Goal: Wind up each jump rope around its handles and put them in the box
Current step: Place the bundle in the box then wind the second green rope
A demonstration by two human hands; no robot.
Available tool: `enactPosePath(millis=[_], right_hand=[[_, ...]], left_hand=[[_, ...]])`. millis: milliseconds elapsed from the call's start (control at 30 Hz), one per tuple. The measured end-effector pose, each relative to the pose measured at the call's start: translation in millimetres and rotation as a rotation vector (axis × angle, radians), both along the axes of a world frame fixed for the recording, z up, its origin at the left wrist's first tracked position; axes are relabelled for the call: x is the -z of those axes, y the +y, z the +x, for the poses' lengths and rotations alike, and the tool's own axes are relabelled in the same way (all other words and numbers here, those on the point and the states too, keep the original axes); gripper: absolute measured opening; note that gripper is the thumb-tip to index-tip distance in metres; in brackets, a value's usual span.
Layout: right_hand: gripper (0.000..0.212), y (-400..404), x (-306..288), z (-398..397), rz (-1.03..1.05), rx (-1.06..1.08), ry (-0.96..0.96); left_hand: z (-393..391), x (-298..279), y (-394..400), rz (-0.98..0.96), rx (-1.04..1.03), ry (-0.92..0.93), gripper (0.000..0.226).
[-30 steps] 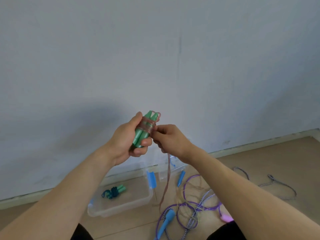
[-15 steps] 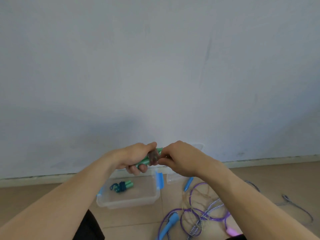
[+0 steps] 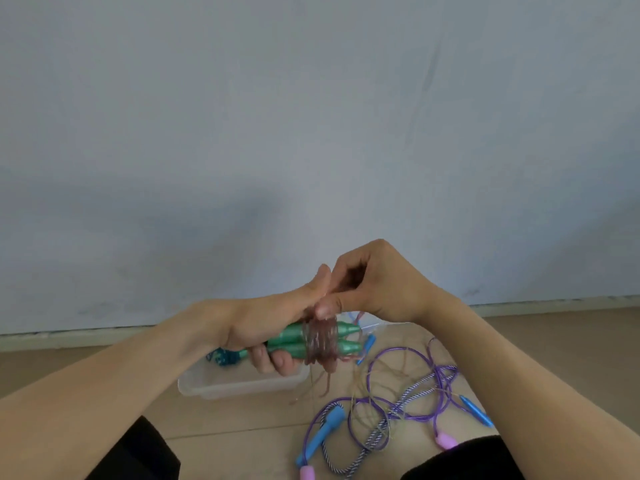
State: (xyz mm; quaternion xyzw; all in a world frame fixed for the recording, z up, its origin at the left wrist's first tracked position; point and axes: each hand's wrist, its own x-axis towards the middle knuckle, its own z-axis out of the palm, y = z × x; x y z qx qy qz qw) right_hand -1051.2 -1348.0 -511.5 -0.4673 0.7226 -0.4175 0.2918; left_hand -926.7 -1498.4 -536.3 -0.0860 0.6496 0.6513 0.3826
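Observation:
My left hand grips two green jump-rope handles held side by side, lying nearly level. A pinkish translucent rope is coiled around them in several turns, and its loose tail hangs down toward the floor. My right hand pinches this rope just above the coil, thumb pressing on the windings. Below and behind the hands sits a clear plastic box on the floor, with a wound blue-and-green rope partly visible inside.
A tangle of loose ropes lies on the floor to the right of the box: a purple rope with pink handles, a striped braided rope, blue handles. A grey wall rises close behind. My dark-clothed knees frame the bottom.
The hands dropped from chest height toward the box. The green handles turned from upright to nearly level, and more rope sits on the coil, leaving a shorter hanging tail.

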Motion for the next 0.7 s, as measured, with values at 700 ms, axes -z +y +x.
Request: enactPosePath(millis=[700], right_hand=[[0.022, -27.6, 42.1, 13.4, 0.067, 0.109, 0.160]], left_hand=[[-11.8, -9.4, -16.0, 0.082, -0.972, 0.153, 0.046]])
